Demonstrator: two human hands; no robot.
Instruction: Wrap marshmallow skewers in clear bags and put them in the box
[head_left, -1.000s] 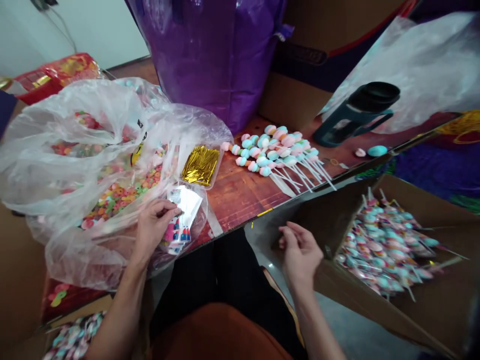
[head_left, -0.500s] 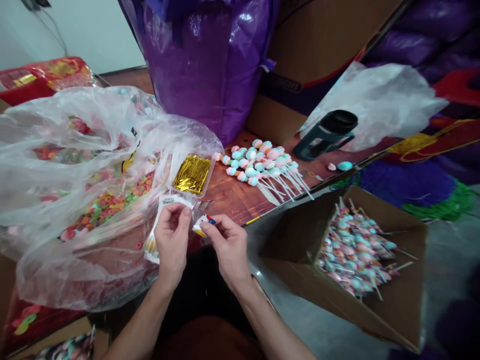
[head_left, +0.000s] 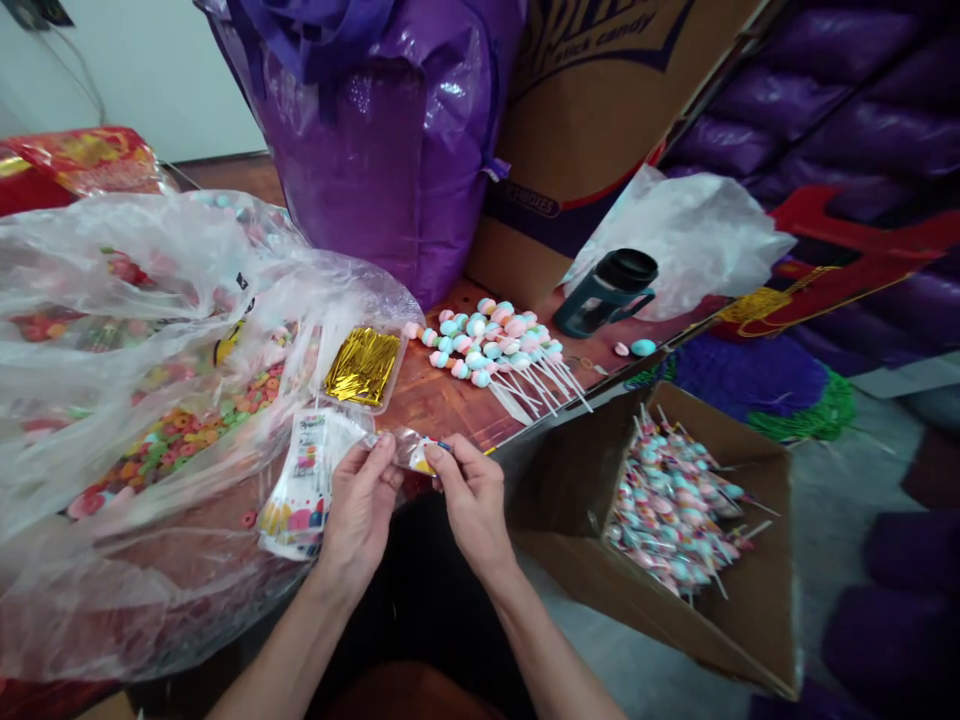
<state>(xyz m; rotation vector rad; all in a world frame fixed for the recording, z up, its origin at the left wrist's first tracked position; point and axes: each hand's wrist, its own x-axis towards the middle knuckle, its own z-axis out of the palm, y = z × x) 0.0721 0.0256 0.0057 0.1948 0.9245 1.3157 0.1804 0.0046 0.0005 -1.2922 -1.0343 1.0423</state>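
- Hands first: left hand (head_left: 360, 500) and right hand (head_left: 469, 495) each pinch an end of one small clear bag (head_left: 412, 452), held taut between them above the table (head_left: 442, 405) edge, seemingly to keep the thin film flat.
- Just beside the left hand lies a stack of printed bags (head_left: 304, 480), within easy reach.
- Beyond lie gold ties (head_left: 362, 365) and marshmallow sticks (head_left: 487, 335); a big plastic sack (head_left: 112, 300) crowds the left, and an open box (head_left: 660, 610) sits at the right.

Print on small wrapper (head_left: 413, 453) too blurred
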